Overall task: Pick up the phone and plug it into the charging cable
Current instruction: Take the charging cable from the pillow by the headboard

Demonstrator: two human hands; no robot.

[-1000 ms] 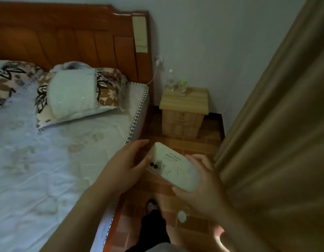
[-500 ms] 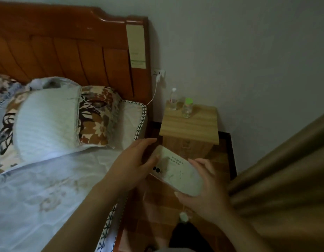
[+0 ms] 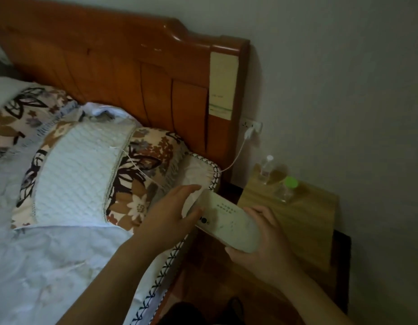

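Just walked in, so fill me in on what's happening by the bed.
A person holds a white phone back-up in both hands: the right hand grips its near end, the left hand its far end. The white charging cable runs from the wall charger onto the pillow. It is not yet plugged into the phone.

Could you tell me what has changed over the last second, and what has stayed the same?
The camera view has swung toward the headboard, so the curtain has gone from sight and the nightstand now sits nearer. Both hands carried the phone along toward the pillow where the charging cable lies. The left hand and right hand still hold the phone, back up. The cable remains unplugged from it.
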